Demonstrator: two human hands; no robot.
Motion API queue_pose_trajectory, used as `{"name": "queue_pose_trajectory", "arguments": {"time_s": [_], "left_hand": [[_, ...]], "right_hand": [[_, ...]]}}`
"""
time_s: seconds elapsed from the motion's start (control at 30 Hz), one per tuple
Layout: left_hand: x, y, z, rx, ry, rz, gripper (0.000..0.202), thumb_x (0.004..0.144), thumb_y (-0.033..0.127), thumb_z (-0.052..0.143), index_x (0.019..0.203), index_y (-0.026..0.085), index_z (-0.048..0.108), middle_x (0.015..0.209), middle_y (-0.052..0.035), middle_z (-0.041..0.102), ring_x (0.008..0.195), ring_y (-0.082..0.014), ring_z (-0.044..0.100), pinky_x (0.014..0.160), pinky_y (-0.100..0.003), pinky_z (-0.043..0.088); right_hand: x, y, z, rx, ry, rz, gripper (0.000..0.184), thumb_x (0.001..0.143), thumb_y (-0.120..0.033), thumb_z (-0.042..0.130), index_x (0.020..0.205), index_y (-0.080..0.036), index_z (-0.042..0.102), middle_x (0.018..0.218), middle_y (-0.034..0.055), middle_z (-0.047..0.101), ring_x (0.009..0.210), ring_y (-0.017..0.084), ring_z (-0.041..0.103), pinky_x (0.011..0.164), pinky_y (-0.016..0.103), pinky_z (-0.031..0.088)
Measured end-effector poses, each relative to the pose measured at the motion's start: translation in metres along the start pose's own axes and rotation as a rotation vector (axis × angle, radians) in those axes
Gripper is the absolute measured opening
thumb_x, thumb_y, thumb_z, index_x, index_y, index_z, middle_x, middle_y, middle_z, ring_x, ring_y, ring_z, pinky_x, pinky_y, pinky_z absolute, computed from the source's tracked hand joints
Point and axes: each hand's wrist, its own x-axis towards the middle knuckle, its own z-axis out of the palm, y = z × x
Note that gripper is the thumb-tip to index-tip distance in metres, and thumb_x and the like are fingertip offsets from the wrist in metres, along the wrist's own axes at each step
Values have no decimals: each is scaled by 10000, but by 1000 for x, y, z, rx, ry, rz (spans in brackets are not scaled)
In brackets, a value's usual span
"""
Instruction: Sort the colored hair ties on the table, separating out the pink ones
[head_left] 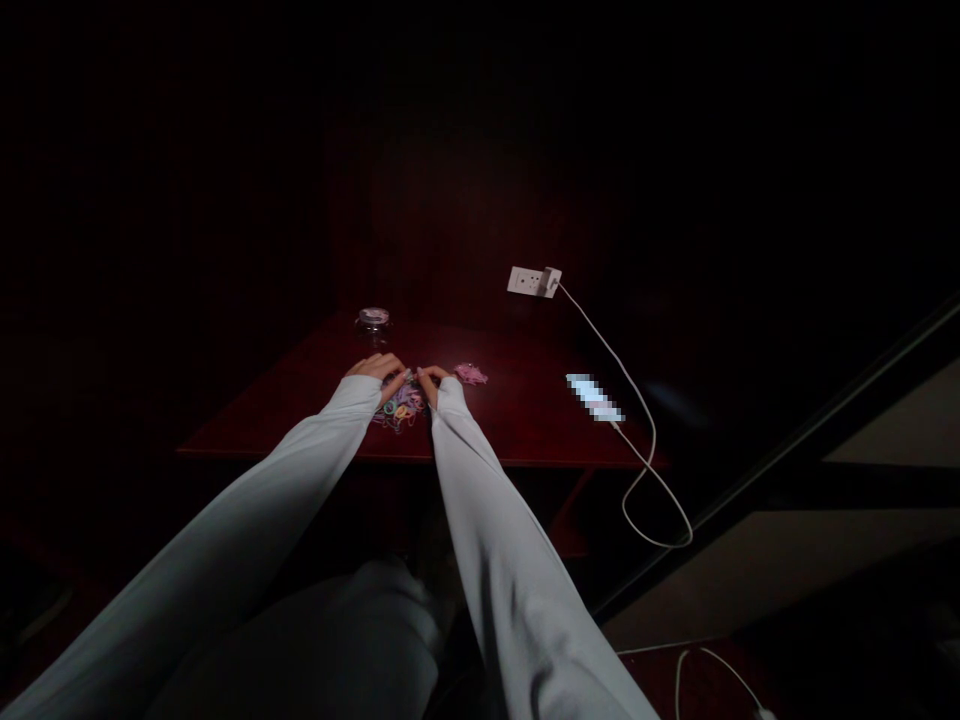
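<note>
A loose pile of small hair ties (403,412) in mixed colours, with purple, green and yellow among them, lies near the table's front edge. My left hand (375,367) is at the upper left of this pile, its fingers curled and its thumb toward the index finger. Across from it, my right hand (433,378) is at the pile's upper right with thumb and index finger pinched. The fingertips almost meet over the bands; what they hold is too small to make out. A separate heap of pink hair ties (471,374) lies just right of my right hand.
On the dark red table (300,410), a clear jar (373,322) with a pale lid stands at the back left. A lit phone (595,398) lies at the right. Its white cable (616,360) loops past the table's edge and up to a wall socket (525,281).
</note>
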Motion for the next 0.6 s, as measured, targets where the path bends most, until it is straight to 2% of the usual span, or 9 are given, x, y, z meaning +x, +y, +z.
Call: {"name": "queue_pose_trajectory", "arguments": {"time_s": [0.17, 0.6], "left_hand": [[-1, 2, 1, 23, 13, -48, 277, 1071, 388, 489, 968, 254, 707, 1038, -79, 780, 1021, -277, 681, 874, -394, 514], [1, -5, 4, 3, -29, 18, 272, 1081, 359, 491, 963, 251, 711, 1021, -77, 767, 991, -267, 652, 874, -378, 506]], "right_hand": [[-1, 0, 0, 41, -7, -23, 442, 992, -644, 658, 876, -244, 805, 818, 0, 775, 926, 199, 694, 913, 273, 573], [2, 7, 1, 27, -45, -38, 393, 1005, -593, 669, 894, -243, 810, 873, 7, 794, 949, 200, 704, 922, 274, 562]]}}
